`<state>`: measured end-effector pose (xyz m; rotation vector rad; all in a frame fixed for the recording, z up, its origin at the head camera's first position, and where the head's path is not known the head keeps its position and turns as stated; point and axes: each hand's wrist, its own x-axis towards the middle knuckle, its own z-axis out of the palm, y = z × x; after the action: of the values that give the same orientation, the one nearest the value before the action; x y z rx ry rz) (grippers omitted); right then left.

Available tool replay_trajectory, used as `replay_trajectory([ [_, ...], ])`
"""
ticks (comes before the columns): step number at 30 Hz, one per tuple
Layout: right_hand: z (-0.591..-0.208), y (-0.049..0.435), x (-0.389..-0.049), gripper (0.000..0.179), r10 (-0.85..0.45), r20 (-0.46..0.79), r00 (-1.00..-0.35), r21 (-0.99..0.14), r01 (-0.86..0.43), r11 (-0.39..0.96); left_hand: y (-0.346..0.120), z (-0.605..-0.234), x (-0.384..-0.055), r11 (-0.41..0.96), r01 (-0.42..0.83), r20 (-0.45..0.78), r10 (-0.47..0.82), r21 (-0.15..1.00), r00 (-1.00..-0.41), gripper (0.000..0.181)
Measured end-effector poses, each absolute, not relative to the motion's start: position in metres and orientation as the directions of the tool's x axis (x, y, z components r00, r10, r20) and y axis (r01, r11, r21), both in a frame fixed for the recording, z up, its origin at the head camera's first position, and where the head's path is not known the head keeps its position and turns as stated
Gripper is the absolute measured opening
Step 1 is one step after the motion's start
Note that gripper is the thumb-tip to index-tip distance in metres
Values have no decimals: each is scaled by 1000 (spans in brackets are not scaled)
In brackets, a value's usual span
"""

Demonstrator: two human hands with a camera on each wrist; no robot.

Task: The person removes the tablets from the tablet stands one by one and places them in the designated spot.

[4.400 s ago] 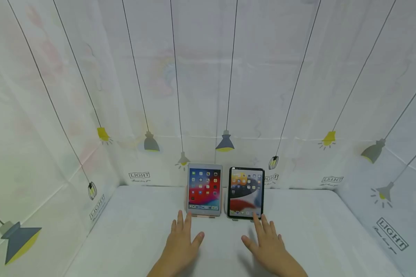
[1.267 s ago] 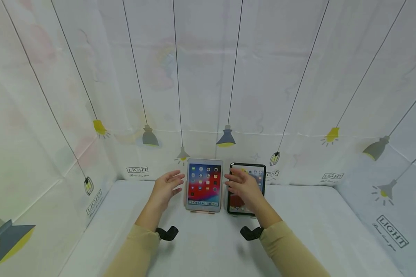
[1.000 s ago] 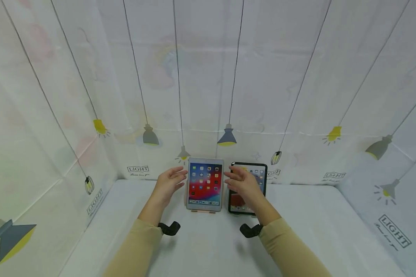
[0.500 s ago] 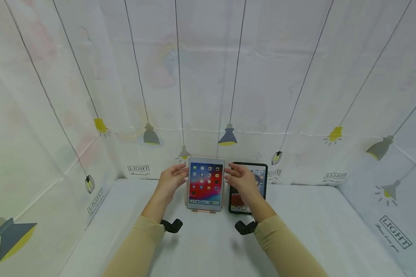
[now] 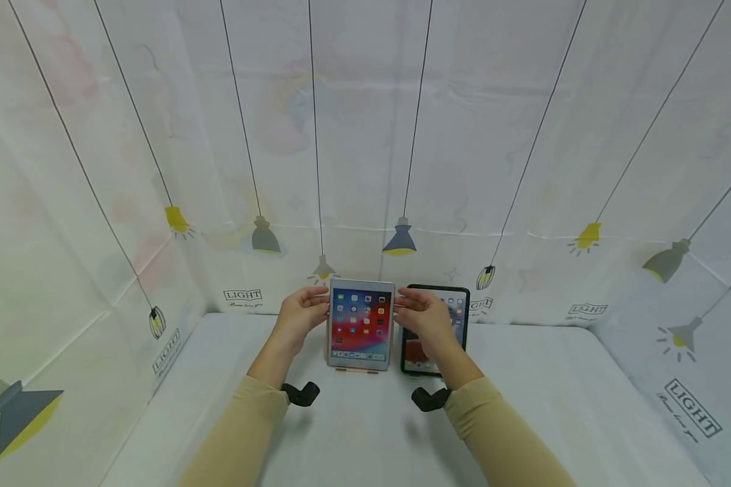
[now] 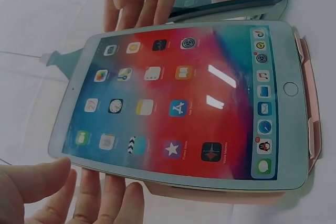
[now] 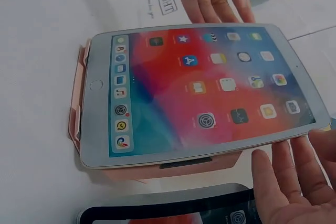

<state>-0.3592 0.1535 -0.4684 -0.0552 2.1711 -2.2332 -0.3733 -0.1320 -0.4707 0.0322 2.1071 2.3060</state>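
Note:
A white tablet point(image 5: 361, 326) with a lit screen of app icons leans upright on a pink stand point(image 6: 311, 98), its lower edge inside the stand's front lips. My left hand point(image 5: 297, 318) holds its left edge near the top; in the left wrist view the fingers point(image 6: 89, 195) reach behind the edge and the thumb point(image 6: 44, 179) lies at the corner. On the opposite edge my right hand point(image 5: 429, 319) holds it likewise, with fingers point(image 7: 302, 174) tucked behind and the thumb point(image 7: 323, 140) by the upper corner. The fingertips behind the tablet are hidden.
Close on the right stands a second tablet point(image 5: 455, 306) with a black frame, partly covered by my right hand. A white table point(image 5: 353, 433) lies beneath, and a curtain-like backdrop point(image 5: 353, 149) printed with hanging lamps rises behind. Both wrists carry black camera mounts point(image 5: 301, 394).
Both hands went from above the table in front to the white tablet's sides, then closed in on its edges. The tablet's top has tipped slightly forward since half a second ago.

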Motion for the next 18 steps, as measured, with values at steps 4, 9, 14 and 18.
replay_trajectory([
  [4, -471, 151, -361, 43, -25, 9, -1000, -999, -9, -36, -131, -470, -371, -95, -3, 0, 25, 995, -1000, 36],
  [9, -470, 145, -362, 39, 13, 21, -1000, -1000, -21, -23, -130, -469, -370, -94, -9, -8, 10, 996, -1000, 32],
  [14, -468, 141, -361, 34, 38, 28, -999, -1000, -28, 2, -129, -468, -370, -90, -20, -20, -4, 996, -1000, 32],
  [18, -469, 140, -360, 31, 57, 34, -998, -999, -34, 8, -128, -467, -370, -86, -20, -19, 3, 996, -1000, 31],
])
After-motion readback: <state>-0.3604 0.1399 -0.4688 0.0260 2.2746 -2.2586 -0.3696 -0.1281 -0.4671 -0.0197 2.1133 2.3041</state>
